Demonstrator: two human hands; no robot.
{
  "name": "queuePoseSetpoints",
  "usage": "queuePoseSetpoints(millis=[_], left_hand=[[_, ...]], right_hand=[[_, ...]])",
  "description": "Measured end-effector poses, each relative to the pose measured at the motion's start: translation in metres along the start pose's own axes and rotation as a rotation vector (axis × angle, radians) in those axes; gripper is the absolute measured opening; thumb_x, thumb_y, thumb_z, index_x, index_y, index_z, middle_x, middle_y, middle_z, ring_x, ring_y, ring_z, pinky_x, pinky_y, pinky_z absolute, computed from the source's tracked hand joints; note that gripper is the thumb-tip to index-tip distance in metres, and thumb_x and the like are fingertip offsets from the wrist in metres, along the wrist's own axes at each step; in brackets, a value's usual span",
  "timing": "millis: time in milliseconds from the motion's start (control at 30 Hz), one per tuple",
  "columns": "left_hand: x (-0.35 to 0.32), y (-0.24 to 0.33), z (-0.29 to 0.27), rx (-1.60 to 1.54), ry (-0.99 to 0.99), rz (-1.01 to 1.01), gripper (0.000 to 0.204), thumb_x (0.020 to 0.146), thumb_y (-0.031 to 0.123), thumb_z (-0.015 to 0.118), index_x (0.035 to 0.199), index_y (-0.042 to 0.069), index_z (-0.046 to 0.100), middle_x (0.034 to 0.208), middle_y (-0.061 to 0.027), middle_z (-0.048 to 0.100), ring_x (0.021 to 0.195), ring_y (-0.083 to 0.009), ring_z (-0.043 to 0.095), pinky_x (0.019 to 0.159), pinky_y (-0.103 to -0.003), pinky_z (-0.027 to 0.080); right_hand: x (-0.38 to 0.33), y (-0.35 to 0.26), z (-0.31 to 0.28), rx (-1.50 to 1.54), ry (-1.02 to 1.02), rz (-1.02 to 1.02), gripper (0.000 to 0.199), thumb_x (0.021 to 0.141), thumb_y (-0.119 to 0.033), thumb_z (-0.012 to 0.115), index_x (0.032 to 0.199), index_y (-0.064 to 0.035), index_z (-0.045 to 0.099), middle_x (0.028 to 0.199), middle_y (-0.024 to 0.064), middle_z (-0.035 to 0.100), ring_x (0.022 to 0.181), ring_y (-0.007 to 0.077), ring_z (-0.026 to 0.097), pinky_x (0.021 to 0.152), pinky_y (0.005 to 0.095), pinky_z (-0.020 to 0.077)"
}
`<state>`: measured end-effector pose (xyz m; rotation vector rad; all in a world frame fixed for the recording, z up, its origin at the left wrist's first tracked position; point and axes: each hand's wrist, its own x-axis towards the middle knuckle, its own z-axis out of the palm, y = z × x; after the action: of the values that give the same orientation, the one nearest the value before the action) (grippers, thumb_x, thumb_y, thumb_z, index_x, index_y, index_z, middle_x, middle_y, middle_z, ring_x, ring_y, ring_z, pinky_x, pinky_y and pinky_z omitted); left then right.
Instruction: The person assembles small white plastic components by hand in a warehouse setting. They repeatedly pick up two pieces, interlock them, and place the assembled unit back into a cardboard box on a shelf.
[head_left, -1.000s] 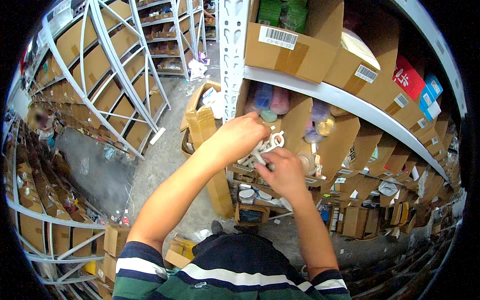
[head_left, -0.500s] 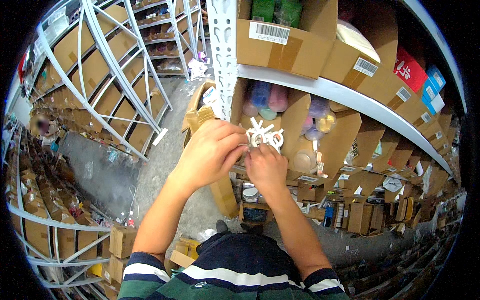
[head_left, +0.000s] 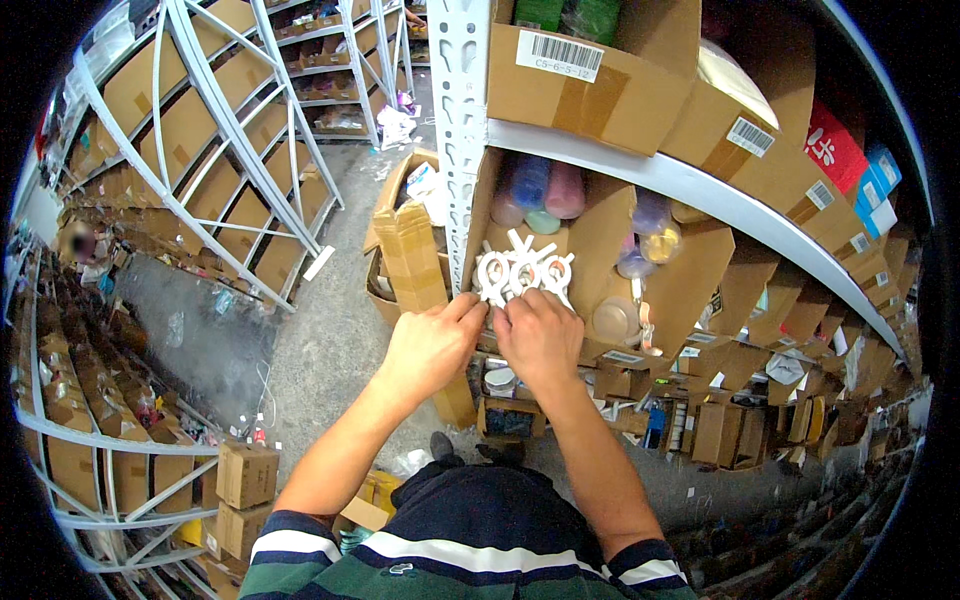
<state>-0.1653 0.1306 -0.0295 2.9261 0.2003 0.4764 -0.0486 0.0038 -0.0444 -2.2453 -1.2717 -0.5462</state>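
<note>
- Warehouse aisle: grey metal shelving (head_left: 700, 190) stacked with cardboard boxes (head_left: 590, 85).
- Left hand (head_left: 432, 345) and right hand (head_left: 540, 335): side by side, both gripping white plastic clips (head_left: 522, 270), held up before the shelf.

A brown cardboard box (head_left: 590, 85) with a white barcode label (head_left: 560, 55) sits on the upper shelf, and beside it to the right stands another brown box (head_left: 745, 150) with a small white label (head_left: 752, 136). Further right are a red package (head_left: 835, 145) and blue packages (head_left: 880, 175). Small brown cartons (head_left: 245, 475) stand stacked on the floor at lower left.
</note>
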Motion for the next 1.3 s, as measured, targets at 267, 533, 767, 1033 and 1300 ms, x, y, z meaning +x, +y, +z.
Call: queuePoseSetpoints(millis=[267, 533, 767, 1033, 1300], left_hand=[[-0.003, -0.007, 0.0, -0.134, 0.213, 0.084, 0.026, 0.086, 0.013, 0.066, 0.111, 0.006, 0.064, 0.11, -0.0077, 0.066, 0.084, -0.0298, 0.069, 0.068, -0.041, 0.058], [0.008, 0.021, -0.012, -0.155, 0.195, 0.089, 0.024, 0.084, 0.009, 0.068, 0.108, 0.007, 0.067, 0.108, -0.0079, 0.068, 0.082, -0.0292, 0.069, 0.068, -0.039, 0.057], [-0.019, 0.047, -0.015, -0.376, 0.229, 0.158, 0.019, 0.079, 0.004, 0.072, 0.098, 0.006, 0.071, 0.096, -0.0097, 0.072, 0.079, -0.0254, 0.071, 0.065, -0.035, 0.056], [-0.033, 0.067, 0.015, -0.429, 0.142, 0.158, 0.021, 0.08, 0.008, 0.072, 0.101, 0.009, 0.071, 0.096, -0.0055, 0.071, 0.075, -0.025, 0.07, 0.063, -0.035, 0.056], [-0.039, 0.071, 0.016, -0.482, 0.157, 0.081, 0.016, 0.08, 0.004, 0.072, 0.096, 0.006, 0.072, 0.096, -0.0099, 0.072, 0.076, -0.0254, 0.071, 0.065, -0.033, 0.057]], right_hand=[[-0.021, 0.014, -0.055, 0.3, 0.303, 0.065, 0.01, 0.082, -0.008, 0.07, 0.089, -0.0009, 0.071, 0.087, 0.0123, 0.066, 0.077, 0.0294, 0.066, 0.068, 0.0394, 0.054], [-0.036, 0.031, -0.084, 0.245, 0.342, -0.017, 0.022, 0.081, -0.002, 0.067, 0.102, 0.0001, 0.072, 0.096, 0.014, 0.07, 0.085, 0.0293, 0.069, 0.075, 0.0367, 0.0564], [-0.048, 0.111, -0.141, 0.212, 0.382, 0.317, 0.015, 0.086, -0.001, 0.066, 0.101, 0.0036, 0.069, 0.09, 0.0182, 0.069, 0.073, 0.0297, 0.066, 0.067, 0.0391, 0.0532], [-0.015, 0.141, -0.107, -0.188, -0.606, 0.196, 0.02, 0.079, -0.016, 0.072, 0.088, 0.0016, 0.07, 0.093, 0.0223, 0.07, 0.088, 0.0409, 0.068, 0.079, 0.0464, 0.0547], [0.02, 0.129, -0.098, -0.374, -0.941, 0.125, 0.022, 0.067, -0.007, 0.071, 0.089, -0.0021, 0.075, 0.097, 0.0189, 0.073, 0.091, 0.034, 0.071, 0.077, 0.0421, 0.0565]])
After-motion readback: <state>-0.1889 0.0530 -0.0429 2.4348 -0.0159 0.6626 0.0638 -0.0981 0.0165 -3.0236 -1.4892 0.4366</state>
